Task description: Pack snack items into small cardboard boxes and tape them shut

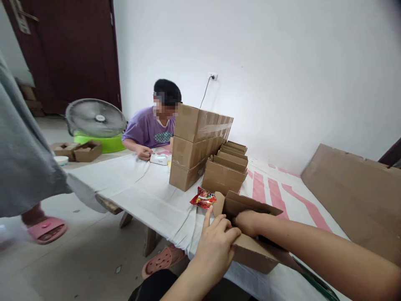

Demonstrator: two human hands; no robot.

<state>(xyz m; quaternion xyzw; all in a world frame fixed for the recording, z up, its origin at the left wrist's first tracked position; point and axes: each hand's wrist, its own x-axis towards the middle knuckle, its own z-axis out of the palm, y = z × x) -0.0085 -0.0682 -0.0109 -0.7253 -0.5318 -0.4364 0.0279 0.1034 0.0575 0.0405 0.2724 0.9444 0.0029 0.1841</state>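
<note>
An open brown cardboard box [247,234] lies on the white-covered table [138,184] right in front of me. My left hand [216,244] grips its near left wall, fingers curled over the edge, index finger raised. My right hand [247,222] reaches down inside the box; its fingers are hidden by the flaps. A red snack packet [203,197] lies on the cloth just left of the box.
Stacks of taped cardboard boxes [196,144] and a row of open ones [227,167] stand mid-table. A seated person in purple [150,127] holds a white device [159,159]. Another person stands at left [21,159]. A fan [95,119] and a cardboard sheet [354,196] flank the table.
</note>
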